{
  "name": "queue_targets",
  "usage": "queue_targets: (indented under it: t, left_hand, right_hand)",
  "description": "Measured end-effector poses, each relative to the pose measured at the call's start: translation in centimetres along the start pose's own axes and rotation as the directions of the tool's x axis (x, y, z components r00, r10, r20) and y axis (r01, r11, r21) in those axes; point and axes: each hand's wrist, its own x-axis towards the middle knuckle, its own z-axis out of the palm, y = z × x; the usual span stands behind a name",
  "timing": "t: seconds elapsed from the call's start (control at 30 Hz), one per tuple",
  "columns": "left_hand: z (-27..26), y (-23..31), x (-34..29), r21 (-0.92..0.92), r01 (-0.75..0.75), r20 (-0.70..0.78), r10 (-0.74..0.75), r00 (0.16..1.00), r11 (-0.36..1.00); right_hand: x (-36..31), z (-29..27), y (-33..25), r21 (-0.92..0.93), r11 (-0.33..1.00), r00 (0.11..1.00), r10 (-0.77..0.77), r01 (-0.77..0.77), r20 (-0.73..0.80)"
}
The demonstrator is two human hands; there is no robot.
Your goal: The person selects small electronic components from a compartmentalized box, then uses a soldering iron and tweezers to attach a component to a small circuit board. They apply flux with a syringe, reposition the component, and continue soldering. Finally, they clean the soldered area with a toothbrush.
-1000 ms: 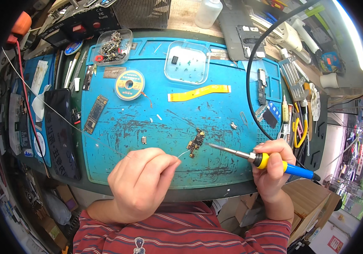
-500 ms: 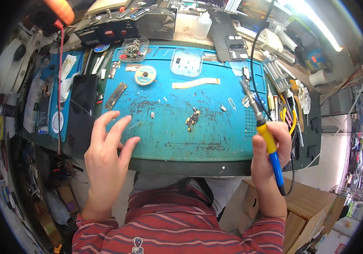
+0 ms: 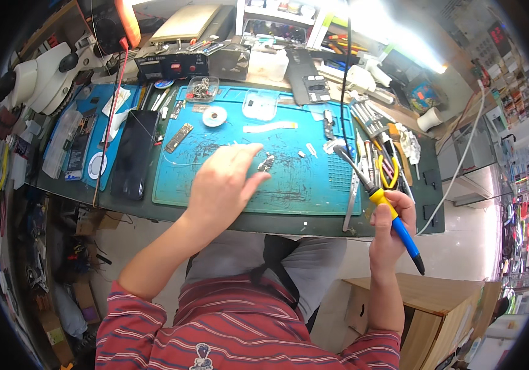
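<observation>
a flat, glossy black slab lies left of a scratched blue mat. on the mat sit a slim rectangular board and a round, pale spool. the left hand has thumb and forefinger spread beside a small, irregular circuit board lying on the mat. the right hand pinches a smooth yellow-and-blue soldering iron, metal tip slanting up-left.
</observation>
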Motion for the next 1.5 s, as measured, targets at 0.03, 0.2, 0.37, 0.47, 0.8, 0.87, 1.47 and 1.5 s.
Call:
queue_targets:
  t: [0.03,0.2,0.37,0.47,0.8,0.87,1.47,1.5]
  left_hand:
    - [0.5,0.1,0.4,0.023,-0.017,0.016,0.017,1.000,1.000]
    - [1.4,0.0,0.5,0.008,-0.099,0.045,0.099,0.994,0.995]
    - [2.0,0.3,0.7,-0.041,-0.145,0.037,0.146,0.989,0.989]
    - [1.3,-0.2,0.2,-0.040,-0.123,-0.008,0.122,0.992,0.992]
    - [-2.7,-3.1,-1.5,0.016,-0.063,-0.179,0.064,0.982,0.998]
    - [-2.7,-3.4,-1.7,0.009,-0.049,-0.181,0.050,0.982,0.999]
    - [-2.1,-3.7,-1.8,-0.007,-0.031,-0.124,0.030,0.992,0.999]
    - [-2.0,-3.7,-1.7,-0.029,-0.058,-0.118,0.054,0.992,0.998]
  right_hand:
    - [0.3,0.0,-0.3,-0.019,1.000,1.000,-0.015,0.015,-0.001]
    - [1.9,-0.8,-3.1,0.248,0.965,0.991,0.108,-0.085,-0.083]
    - [11.7,-2.0,-8.5,0.030,0.975,0.920,-0.196,0.219,-0.338]
    - [21.0,1.0,-14.0,-0.122,0.908,0.859,-0.419,0.401,-0.292]
    - [41.3,7.6,-14.4,-0.737,0.531,0.759,-0.650,0.419,-0.037]
    - [42.2,8.8,-12.9,-0.612,0.685,0.814,-0.570,0.397,-0.111]
    - [10.5,1.2,-3.9,-0.730,0.572,0.903,-0.045,0.374,0.428]
    - [9.8,-1.0,-0.7,-0.769,0.461,0.874,-0.032,0.444,0.485]
